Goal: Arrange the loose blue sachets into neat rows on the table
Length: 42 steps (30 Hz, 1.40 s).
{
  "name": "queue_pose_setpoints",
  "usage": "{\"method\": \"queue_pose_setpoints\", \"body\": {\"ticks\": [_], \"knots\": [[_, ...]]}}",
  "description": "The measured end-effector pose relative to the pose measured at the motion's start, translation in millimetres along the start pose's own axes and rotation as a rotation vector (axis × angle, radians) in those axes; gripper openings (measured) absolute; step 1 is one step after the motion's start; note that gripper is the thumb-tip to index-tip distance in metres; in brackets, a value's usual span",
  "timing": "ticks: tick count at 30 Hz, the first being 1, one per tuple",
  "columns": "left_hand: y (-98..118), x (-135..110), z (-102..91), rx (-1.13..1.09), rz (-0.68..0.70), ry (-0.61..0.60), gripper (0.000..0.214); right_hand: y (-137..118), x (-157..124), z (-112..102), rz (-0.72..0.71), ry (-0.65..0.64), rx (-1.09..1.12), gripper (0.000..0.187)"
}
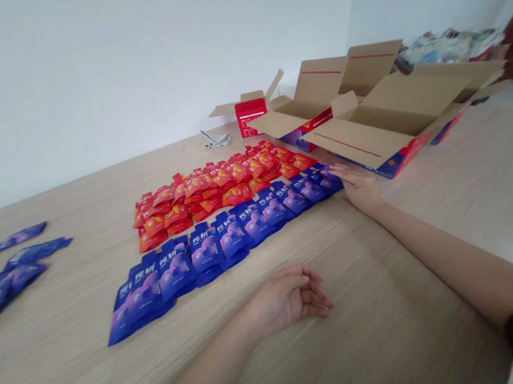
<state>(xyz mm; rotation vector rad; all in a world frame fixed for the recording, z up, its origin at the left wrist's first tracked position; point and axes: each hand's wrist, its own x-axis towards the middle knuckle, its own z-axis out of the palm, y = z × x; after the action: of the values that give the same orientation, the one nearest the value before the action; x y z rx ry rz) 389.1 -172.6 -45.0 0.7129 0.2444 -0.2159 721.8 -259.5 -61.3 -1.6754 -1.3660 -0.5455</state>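
Head view. Clock read from the left hand.

- Left hand: fingers loosely curled, nothing visible held, apart from the pouches.
- Right hand: between 1 and 2 o'clock, at the row's far end, seemingly touching it; whether it grips, cannot tell.
- Row of blue pouches: overlapping, 9 to 1 o'clock.
- Red pouches: layered, 11 o'clock.
- Loose blue pouches: 9 o'clock.
- Nearest open carton: 1 o'clock.

Step, as judged: squaring the blue row's end. Next move calls for light fingertip pressure, keeping the overlap undisturbed.
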Motion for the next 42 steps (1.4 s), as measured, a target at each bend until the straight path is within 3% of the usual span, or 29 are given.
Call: {"method": "queue_pose_setpoints", "body": {"ticks": [9,33,35,37,40,42], "knots": [[0,0,-0.2,-0.001,-0.004,0.003,0.009,-1,0,1,0.062,0.014,-0.047,0.036],[-1,4,-1.0,0.061,-0.016,0.014,0.013,17,-5,9,0.03,-0.092,-0.155,0.04],[2,-1,6.5,0.212,-0.007,0.083,0.012,14,-3,6,0.018,-0.091,-0.177,0.038],[10,-18,20.9,0.514,-0.006,0.145,0.01,6,-3,1,0.005,-0.078,-0.187,0.036],[28,-71,47.8,1.105,0.023,0.196,0.017,-9,-8,-9,-0.013,-0.06,-0.162,0.03],[42,-120,58.3,1.472,0.056,0.401,0.021,-18,-15,-16,-0.021,-0.064,-0.12,0.025]]}}
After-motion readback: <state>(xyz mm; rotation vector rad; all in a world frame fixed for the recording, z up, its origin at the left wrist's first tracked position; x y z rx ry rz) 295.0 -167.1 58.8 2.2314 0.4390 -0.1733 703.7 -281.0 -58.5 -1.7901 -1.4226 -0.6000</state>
